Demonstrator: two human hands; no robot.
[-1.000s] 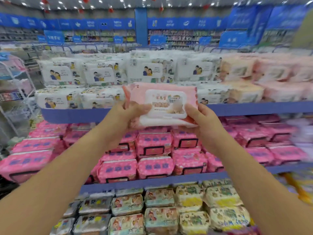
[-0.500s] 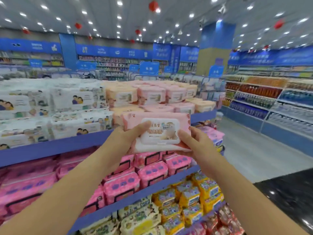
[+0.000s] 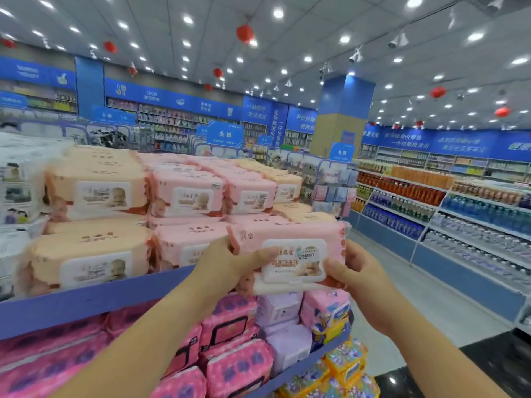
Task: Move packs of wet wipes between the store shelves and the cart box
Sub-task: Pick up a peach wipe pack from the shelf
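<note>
At top shelf (image 3: 86, 300) edge: our left hand (image 3: 230, 265) and right hand (image 3: 359, 271) grip one pink wipes pack (image 3: 290, 254); stacked packs (image 3: 184, 196) fill shelf; open aisle (image 3: 402, 282) right.

left grip (image 3: 227, 268), right grip (image 3: 359, 274), both curled

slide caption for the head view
Left hand and right hand hold a pale pink plastic wet-wipe pack before a stocked blue store shelf

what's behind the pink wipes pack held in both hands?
Visible past its upper edge: pale pink wipes packs and peach wipes packs stacked on the blue top shelf. The held pink flip-lid pack, gripped by left hand and right hand, hides the shelf's end.
</note>
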